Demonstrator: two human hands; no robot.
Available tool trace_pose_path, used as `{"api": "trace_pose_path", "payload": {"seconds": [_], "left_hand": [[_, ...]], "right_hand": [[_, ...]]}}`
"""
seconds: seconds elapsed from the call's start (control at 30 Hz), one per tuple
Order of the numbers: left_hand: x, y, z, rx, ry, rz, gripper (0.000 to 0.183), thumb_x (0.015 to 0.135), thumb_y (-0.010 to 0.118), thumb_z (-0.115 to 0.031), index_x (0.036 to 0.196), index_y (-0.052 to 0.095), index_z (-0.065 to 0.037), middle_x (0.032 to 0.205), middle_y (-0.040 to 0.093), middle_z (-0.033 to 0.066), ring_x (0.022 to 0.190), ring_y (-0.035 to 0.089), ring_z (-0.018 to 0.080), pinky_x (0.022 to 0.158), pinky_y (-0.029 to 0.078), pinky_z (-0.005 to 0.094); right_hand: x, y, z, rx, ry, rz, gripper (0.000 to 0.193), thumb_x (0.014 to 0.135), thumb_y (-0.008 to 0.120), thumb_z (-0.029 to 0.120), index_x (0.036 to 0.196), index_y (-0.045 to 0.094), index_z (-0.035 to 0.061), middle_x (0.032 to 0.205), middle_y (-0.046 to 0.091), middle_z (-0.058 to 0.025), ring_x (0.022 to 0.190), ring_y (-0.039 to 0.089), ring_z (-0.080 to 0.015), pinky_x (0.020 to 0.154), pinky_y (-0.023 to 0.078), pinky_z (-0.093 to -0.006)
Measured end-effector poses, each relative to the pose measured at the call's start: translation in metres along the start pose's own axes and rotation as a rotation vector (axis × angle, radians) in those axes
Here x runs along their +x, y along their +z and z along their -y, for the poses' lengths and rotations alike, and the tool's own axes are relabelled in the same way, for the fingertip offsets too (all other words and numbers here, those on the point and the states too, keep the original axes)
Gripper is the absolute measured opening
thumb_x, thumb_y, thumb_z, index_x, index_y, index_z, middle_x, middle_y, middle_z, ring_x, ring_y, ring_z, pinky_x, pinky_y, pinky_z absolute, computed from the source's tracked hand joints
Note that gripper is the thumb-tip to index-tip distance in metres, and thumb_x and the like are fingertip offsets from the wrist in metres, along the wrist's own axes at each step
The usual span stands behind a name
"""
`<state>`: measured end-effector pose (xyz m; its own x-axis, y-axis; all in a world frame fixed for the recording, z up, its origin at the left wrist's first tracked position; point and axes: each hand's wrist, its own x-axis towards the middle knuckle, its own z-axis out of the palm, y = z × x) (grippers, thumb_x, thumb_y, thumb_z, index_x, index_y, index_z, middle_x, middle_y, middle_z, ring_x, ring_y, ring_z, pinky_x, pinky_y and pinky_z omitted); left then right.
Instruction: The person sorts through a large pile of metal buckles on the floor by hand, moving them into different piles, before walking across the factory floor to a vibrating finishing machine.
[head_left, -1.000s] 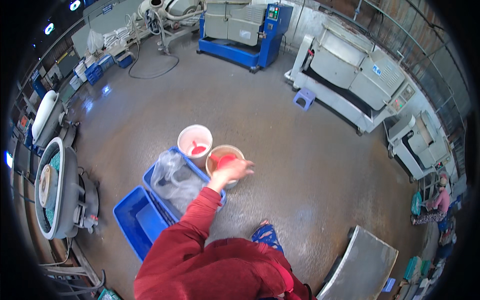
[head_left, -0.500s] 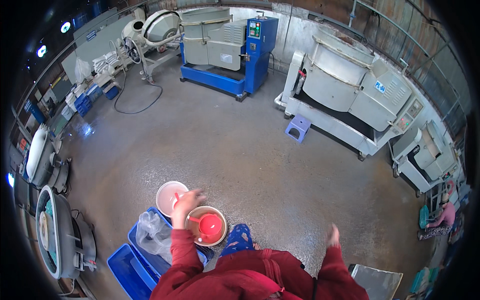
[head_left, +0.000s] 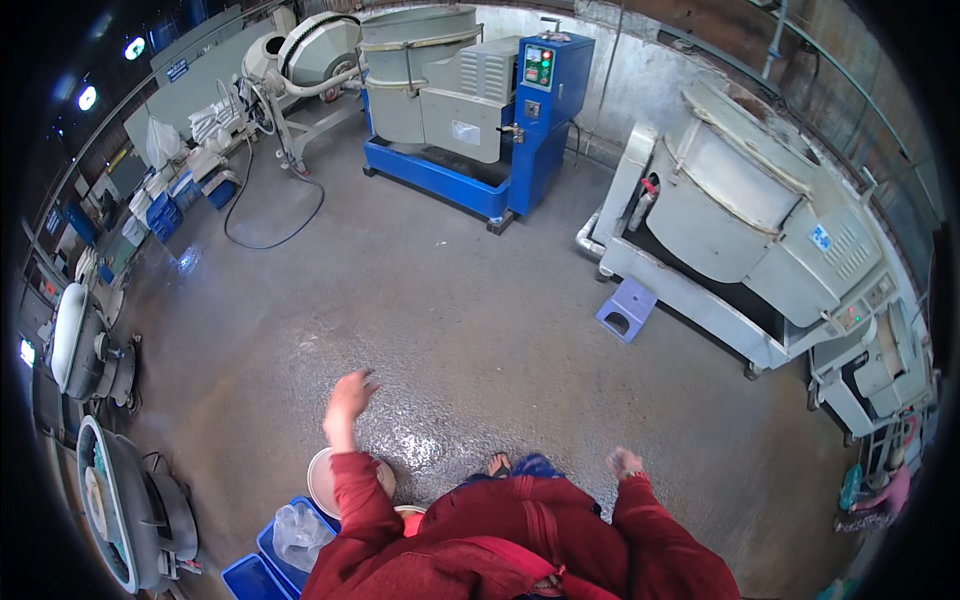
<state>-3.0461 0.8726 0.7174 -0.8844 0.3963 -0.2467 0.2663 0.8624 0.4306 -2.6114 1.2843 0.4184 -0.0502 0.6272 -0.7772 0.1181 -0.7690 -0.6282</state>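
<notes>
My left hand point(head_left: 350, 395) is held out over the wet floor, beyond a pale round tub point(head_left: 322, 482). Its fingers are loosely bent and apart, with nothing visible in them. The left sleeve hides much of that tub. A second tub point(head_left: 410, 510) shows only a sliver of rim beside my jacket. My right hand point(head_left: 625, 462) hangs at my right side, small and slightly blurred, its fingers loosely curled and apparently holding nothing. Left of my arm, a clear plastic bag point(head_left: 300, 537) lies on a blue crate point(head_left: 268, 540), beside another blue crate point(head_left: 252, 580).
Ahead stands a grey drum machine on a blue frame point(head_left: 440, 180). A large grey machine point(head_left: 725, 215) is at the right, with a purple stool point(head_left: 627, 308) before it. Round grey machines point(head_left: 130, 500) line the left. A cable point(head_left: 265, 246) lies on the floor. Far right, a person point(head_left: 890, 497) crouches.
My view has shifted forward. The tubs and crates have slid lower, and my jacket now covers most of the tub with the red scoop. My left hand has moved forward, away from the tubs.
</notes>
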Motion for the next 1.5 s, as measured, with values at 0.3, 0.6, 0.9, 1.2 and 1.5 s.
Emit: {"api": "trace_pose_path", "payload": {"seconds": [0.3,0.6,0.9,1.2,1.5], "left_hand": [[0.229,-0.048,-0.160,-0.161,0.512,0.493,0.041,0.085,0.058,-0.029,0.121,0.055,-0.008,0.114,0.058,0.0179,0.110,0.054,0.0316,0.092,0.043,0.0381],[0.418,-0.148,0.028,-0.090,-0.097,-0.106,0.039,0.080,0.065,-0.026,0.115,0.059,-0.010,0.103,0.063,0.0190,0.099,0.060,0.0320,0.085,0.047,0.0392],[0.465,-0.117,0.200,-0.422,-1.055,0.287,0.035,0.080,0.064,-0.033,0.110,0.064,-0.013,0.085,0.066,0.0055,0.071,0.062,0.0190,0.060,0.051,0.0416],[0.841,-0.325,0.232,0.102,-0.318,-0.370,0.032,0.079,0.064,-0.022,0.104,0.062,-0.003,0.097,0.062,0.0212,0.095,0.058,0.0367,0.080,0.048,0.0452],[1.183,-0.407,0.031,-0.241,0.294,0.242,0.038,0.084,0.060,-0.027,0.118,0.056,-0.010,0.105,0.062,0.0178,0.101,0.058,0.0330,0.087,0.046,0.0395]], "right_hand": [[0.048,0.042,0.014,0.154,-0.114,-0.298,0.011,0.076,0.050,-0.008,0.086,0.053,-0.0037,0.072,0.058,-0.0147,0.061,0.062,-0.0272,0.050,0.055,-0.0412],[0.189,0.528,0.236,-0.299,-0.257,0.236,0.008,0.078,0.059,0.013,0.076,0.065,0.0070,0.068,0.064,-0.0074,0.061,0.063,-0.0202,0.050,0.051,-0.0375],[0.080,1.038,0.331,-0.036,0.022,0.973,0.016,0.083,0.056,0.015,0.090,0.056,0.0009,0.083,0.060,-0.0142,0.075,0.061,-0.0287,0.068,0.052,-0.0434],[-0.004,1.265,0.463,0.588,0.175,1.036,0.029,0.083,0.057,0.031,0.065,0.046,0.0117,0.054,0.035,0.0019,0.049,0.034,-0.0114,0.047,0.029,-0.0272],[0.008,1.368,0.604,0.581,-0.826,0.681,0.041,0.091,0.049,0.024,0.055,0.032,0.0130,0.045,0.021,0.0059,0.036,0.016,-0.0053,0.034,0.011,-0.0226]]}}
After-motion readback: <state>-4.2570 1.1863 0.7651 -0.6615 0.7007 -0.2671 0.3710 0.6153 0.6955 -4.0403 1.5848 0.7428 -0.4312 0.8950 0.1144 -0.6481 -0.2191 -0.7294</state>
